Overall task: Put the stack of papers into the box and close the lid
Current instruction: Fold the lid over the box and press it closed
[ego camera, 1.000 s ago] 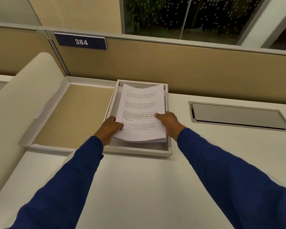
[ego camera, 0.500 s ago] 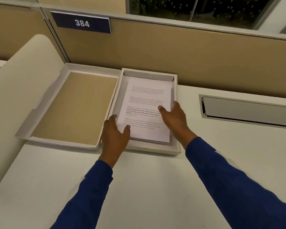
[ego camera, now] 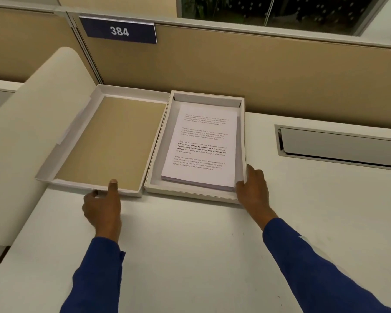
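A stack of printed papers [ego camera: 203, 145] lies flat inside the white box [ego camera: 190, 192] at the desk's middle back. The box's lid [ego camera: 104, 141], brown inside, lies open and flat to the left, joined to the box along its long side. My left hand [ego camera: 103, 205] grips the lid's near edge, thumb over the rim and fingers underneath. My right hand [ego camera: 253, 188] rests against the box's near right corner, its thumb hooked over the wall; how firmly it grips is unclear.
A tan partition [ego camera: 235, 71] with a blue "384" sign [ego camera: 119, 31] runs behind the box. A metal cable hatch [ego camera: 339, 143] is set in the desk [ego camera: 190, 245] to the right. A cream curved divider [ego camera: 32, 123] stands at the left, touching the lid.
Both hands have let go of the papers, which now lie in the box. My left hand moved left to the lid's near edge; my right hand moved to the box's right corner.
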